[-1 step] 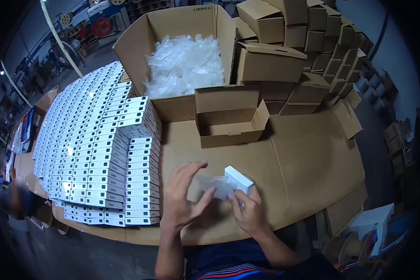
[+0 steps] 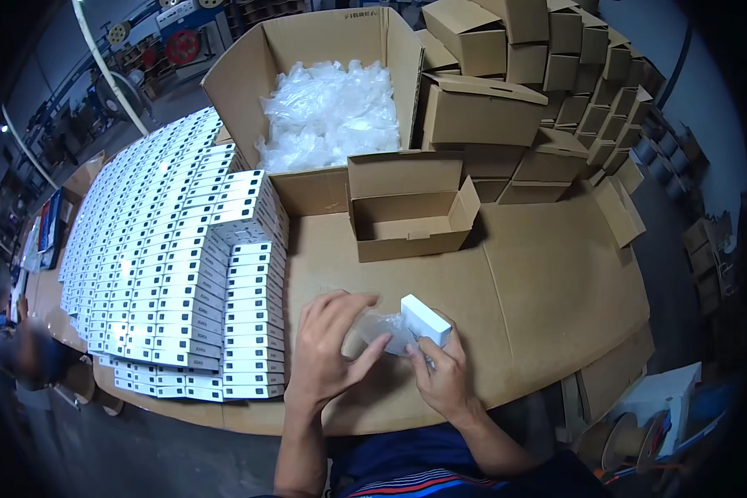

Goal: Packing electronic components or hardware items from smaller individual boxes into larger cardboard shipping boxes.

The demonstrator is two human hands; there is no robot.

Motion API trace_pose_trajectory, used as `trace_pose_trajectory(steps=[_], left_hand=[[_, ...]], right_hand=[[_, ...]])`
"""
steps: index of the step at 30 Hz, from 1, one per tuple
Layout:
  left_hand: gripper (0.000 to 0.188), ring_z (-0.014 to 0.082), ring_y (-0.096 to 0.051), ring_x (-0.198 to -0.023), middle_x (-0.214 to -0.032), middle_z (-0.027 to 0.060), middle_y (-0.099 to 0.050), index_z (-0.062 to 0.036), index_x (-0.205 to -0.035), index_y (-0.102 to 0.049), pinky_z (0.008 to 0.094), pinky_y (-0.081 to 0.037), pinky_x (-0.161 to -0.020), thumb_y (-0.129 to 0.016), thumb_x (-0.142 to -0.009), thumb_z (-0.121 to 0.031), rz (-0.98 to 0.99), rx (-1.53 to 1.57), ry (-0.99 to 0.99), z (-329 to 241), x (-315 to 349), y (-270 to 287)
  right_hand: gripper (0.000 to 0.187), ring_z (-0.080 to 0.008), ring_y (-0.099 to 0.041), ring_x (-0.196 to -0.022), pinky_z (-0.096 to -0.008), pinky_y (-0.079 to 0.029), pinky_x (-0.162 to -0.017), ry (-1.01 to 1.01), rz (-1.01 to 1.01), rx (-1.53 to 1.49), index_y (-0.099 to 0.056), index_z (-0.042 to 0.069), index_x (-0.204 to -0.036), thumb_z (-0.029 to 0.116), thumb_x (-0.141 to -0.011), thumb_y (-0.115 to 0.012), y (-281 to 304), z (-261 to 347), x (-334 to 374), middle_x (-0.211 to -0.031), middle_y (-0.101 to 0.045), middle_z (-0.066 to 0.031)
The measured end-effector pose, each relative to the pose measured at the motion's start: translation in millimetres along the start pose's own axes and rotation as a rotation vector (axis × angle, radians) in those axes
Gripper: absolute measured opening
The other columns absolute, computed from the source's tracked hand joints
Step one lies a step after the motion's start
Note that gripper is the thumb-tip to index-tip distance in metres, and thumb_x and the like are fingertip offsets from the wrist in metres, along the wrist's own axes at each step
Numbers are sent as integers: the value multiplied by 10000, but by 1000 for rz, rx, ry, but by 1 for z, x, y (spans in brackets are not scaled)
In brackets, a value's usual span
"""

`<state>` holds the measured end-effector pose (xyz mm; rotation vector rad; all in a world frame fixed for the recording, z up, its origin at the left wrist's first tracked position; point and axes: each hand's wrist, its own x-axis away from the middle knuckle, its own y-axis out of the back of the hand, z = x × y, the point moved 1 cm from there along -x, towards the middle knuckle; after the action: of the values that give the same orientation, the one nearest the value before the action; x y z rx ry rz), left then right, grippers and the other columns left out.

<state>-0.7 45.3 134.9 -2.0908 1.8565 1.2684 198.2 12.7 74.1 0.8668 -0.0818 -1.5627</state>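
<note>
At the lower centre of the frame, the right hand [image 2: 446, 375] is pinching 1 white box [image 2: 426, 322] by its lower right end, the thumb pressing near the facing side and the fingers supporting from the right. The box is sitting aslant above the cardboard-covered table [image 2: 556, 290], its far end pointing toward the upper left. Just left of it, clear film [image 2: 388, 330] is spanning the space between the 2 hands; whether it is wrapping any part of the box cannot be told. The left hand [image 2: 328, 353] is holding its fingers spread, the thumb lying against or just in front of the film; contact is not showing clearly. Assessment: sound handling is calling for a firm right-hand hold that is not denting the box's edges, with the left thumb and forefinger gripping only film. Thin film could be snagging on the corners, so steady, straight tension along the box is appearing safer than a sideways tug. At the left of the frame, stacked white boxes [image 2: 149, 282] are standing close, so the left elbow should be staying clear of them.
</note>
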Motion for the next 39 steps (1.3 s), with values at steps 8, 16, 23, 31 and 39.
trace_pose_trajectory(steps=[8, 16, 23, 31, 39], left_hand=[[324, 272, -639, -927, -923, 55, -669, -68, -903, -685, 395, -495, -827, -835, -628, 14, 209, -123, -165, 1, 11, -13], [193, 280, -660, -909, -1000, 136, -687, 4, -1045, -646, 419, -501, -849, -636, -933, -152, 513, 92, -6, 11, 12, -1], [387, 213, -678, -782, -1070, 124, -742, -28, -1215, -693, 323, -548, -695, -772, -857, -152, 714, 178, 219, 15, -12, -1], [143, 196, -609, -732, -801, 65, -637, -14, -847, -634, 314, -468, -733, -772, -819, -40, 502, 286, -44, 35, -15, -17], [236, 206, -563, -929, -993, 86, -649, -15, -1043, -669, 352, -459, -817, -767, -869, -140, 9, 304, -33, 37, -1, -7]], right_hand=[[130, -448, -594, -1196, -450, -511, -980, -86, 45, -27, -695, -49, -970, 35, -874, -726, 7, -4, 13, -1332, -545, -311], [191, -447, -568, -1258, -448, -503, -1020, 20, 115, -58, -703, -53, -997, -63, -808, -732, 22, -4, 5, -1370, -522, -303], [210, -433, -578, -1256, -441, -505, -1025, 63, 161, -44, -702, -45, -991, -81, -787, -734, 33, -9, 2, -1389, -511, -298], [110, -421, -623, -1045, -439, -519, -886, -161, 337, -116, -685, -31, -936, 65, -895, -722, 33, -15, 5, -1161, -604, -251], [214, -229, -654, -794, -358, -552, -687, -341, 254, -279, -708, -51, -938, 160, -974, -704, 29, -33, 11, -1046, -617, -177]])
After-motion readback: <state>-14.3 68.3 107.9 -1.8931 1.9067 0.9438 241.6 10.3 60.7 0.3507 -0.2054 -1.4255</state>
